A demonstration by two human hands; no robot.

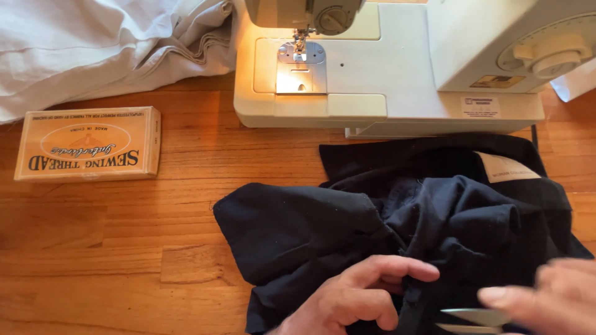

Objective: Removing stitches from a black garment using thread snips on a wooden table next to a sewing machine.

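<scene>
In front of the white sewing machine (397,62), on the wooden table (112,248), lies a crumpled black garment (347,223). The left hand (354,298) rests on the garment's near edge, fingers curled and pinching a fold of it. The right hand (552,298), blurred, holds small scissors (475,317) just beside. Left of the machine are a flat thread box (88,144) and pale cloth (105,43).

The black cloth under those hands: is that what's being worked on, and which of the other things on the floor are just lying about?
In hand:
- black cloth, pinched by the left hand
- a metal blade, perhaps scissors, at the right hand

Lying about:
- sewing machine, lamp lit, nothing under its needle
- flat thread box
- pale fabric heap
</scene>
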